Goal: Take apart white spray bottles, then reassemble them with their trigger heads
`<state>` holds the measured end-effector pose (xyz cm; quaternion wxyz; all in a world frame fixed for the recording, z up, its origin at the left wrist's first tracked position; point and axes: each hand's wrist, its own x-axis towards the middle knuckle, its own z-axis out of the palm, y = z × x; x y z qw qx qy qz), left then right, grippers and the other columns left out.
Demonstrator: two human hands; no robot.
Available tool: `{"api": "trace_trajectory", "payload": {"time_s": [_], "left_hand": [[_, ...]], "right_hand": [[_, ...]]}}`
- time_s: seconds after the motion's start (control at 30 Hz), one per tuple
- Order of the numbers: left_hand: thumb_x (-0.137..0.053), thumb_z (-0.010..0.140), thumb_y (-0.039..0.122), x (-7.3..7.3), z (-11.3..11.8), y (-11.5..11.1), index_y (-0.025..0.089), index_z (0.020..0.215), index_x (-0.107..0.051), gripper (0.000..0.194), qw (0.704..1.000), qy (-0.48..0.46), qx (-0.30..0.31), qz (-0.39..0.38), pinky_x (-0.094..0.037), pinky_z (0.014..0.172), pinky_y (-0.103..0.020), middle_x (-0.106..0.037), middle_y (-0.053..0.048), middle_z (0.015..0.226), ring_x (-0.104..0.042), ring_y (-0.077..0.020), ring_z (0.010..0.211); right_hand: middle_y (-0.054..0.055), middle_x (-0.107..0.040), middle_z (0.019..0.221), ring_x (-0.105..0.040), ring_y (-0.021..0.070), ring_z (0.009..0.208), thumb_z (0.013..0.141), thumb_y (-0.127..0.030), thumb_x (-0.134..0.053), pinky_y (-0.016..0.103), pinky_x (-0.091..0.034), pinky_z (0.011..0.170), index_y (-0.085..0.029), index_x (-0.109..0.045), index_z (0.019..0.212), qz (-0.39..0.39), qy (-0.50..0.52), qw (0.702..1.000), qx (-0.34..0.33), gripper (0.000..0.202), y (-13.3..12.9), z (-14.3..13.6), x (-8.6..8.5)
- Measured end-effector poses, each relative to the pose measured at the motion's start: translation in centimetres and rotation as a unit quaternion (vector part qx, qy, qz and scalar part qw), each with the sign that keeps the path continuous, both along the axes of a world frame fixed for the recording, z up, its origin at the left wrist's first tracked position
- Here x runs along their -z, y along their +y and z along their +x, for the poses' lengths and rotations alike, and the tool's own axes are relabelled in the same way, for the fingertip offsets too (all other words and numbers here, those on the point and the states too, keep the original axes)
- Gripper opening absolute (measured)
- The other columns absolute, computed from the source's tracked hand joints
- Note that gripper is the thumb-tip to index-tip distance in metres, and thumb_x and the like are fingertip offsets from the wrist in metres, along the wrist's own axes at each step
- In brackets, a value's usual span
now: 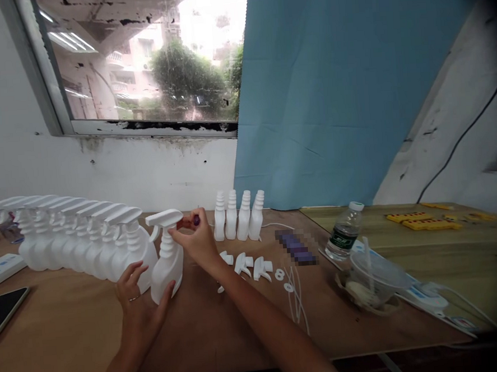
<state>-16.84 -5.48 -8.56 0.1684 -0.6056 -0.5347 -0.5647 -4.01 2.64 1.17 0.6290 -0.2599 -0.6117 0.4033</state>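
Observation:
A white spray bottle (166,271) stands slightly tilted on the brown tabletop, with its white trigger head (164,216) on top. My right hand (198,239) is closed at the back of the trigger head and neck, thumb against the neck. Low on the same bottle is my left hand (135,297): its thumb lies over the bottle's lower right, and its bent fingers are at the left side. Whether those fingertips all touch it, I cannot tell. Left of it stands a row of white spray bottles (88,246) with trigger heads fitted.
Several headless white bottles (243,220) stand by the wall. Loose trigger heads (262,268), small white rings (280,274) and thin tubes (295,301) lie before them. Rightward are a water bottle (343,236) and a plastic bowl (378,279); a phone (3,313) lies far left.

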Motion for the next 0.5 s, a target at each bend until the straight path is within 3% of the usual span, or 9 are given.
{"api": "trace_trajectory", "payload": {"time_s": [0.1, 0.17, 0.23, 0.33, 0.4, 0.5], "left_hand": [[-0.075, 0.072, 0.043, 0.8, 0.4, 0.4, 0.023, 0.140, -0.029, 0.084, 0.992, -0.037, 0.102, -0.066, -0.037, 0.106, -0.055, -0.036, -0.016, 0.142, -0.039, -0.0346, 0.131], [-0.072, 0.073, 0.047, 1.2, 0.7, 0.2, 0.025, 0.141, -0.030, 0.083, 0.968, -0.049, 0.200, -0.140, -0.041, 0.104, -0.053, -0.035, -0.015, 0.145, -0.040, -0.0354, 0.132], [-0.070, 0.076, 0.047, 1.4, 1.3, -0.4, 0.028, 0.142, -0.031, 0.079, 0.943, -0.047, 0.268, -0.193, -0.047, 0.099, -0.050, -0.042, -0.013, 0.142, -0.048, -0.0344, 0.126], [-0.073, 0.074, 0.040, 1.0, 2.5, -1.6, 0.031, 0.143, -0.028, 0.083, 0.947, -0.014, 0.260, -0.189, -0.049, 0.097, -0.048, -0.051, -0.011, 0.136, -0.055, -0.0326, 0.119], [-0.074, 0.074, 0.035, 0.3, 3.3, -2.2, 0.032, 0.143, -0.028, 0.083, 0.960, 0.021, 0.236, -0.149, -0.048, 0.099, -0.049, -0.046, -0.011, 0.140, -0.051, -0.0330, 0.124], [-0.071, 0.075, 0.028, -0.6, 3.8, -2.7, 0.031, 0.143, -0.029, 0.080, 0.953, 0.058, 0.272, -0.120, -0.045, 0.102, -0.047, -0.042, -0.012, 0.144, -0.044, -0.0323, 0.130]], "right_hand": [[-0.004, -0.062, 0.084, -0.063, 0.0148, 0.082, 0.064, -0.021, -0.076, 0.032, -0.051, 0.081, -0.025, -0.033, 0.080, -0.032, 0.099, 0.992, -0.077, 0.046, -1.7, 2.6, 0.3], [-0.003, -0.063, 0.086, -0.064, 0.0151, 0.084, 0.065, -0.022, -0.077, 0.032, -0.052, 0.081, -0.025, -0.034, 0.080, -0.042, 0.151, 0.980, -0.125, 0.046, -3.0, 4.1, 0.8], [-0.004, -0.062, 0.086, -0.064, 0.0147, 0.082, 0.064, -0.021, -0.080, 0.030, -0.053, 0.077, -0.026, -0.036, 0.081, -0.039, 0.182, 0.970, -0.155, 0.047, -4.4, 5.4, 1.4], [-0.004, -0.062, 0.088, -0.064, 0.0167, 0.083, 0.060, -0.017, -0.084, 0.031, -0.054, 0.077, -0.027, -0.042, 0.086, -0.004, 0.165, 0.975, -0.146, 0.050, -6.7, 6.7, 1.9], [-0.004, -0.065, 0.086, -0.065, 0.0196, 0.085, 0.060, -0.016, -0.086, 0.037, -0.053, 0.084, -0.029, -0.047, 0.090, 0.039, 0.147, 0.983, -0.107, 0.051, -8.2, 7.2, 2.2], [-0.005, -0.069, 0.079, -0.068, 0.0228, 0.082, 0.065, -0.021, -0.084, 0.048, -0.044, 0.100, -0.030, -0.048, 0.091, 0.080, 0.160, 0.981, -0.081, 0.045, -9.8, 7.9, 2.9]]}}
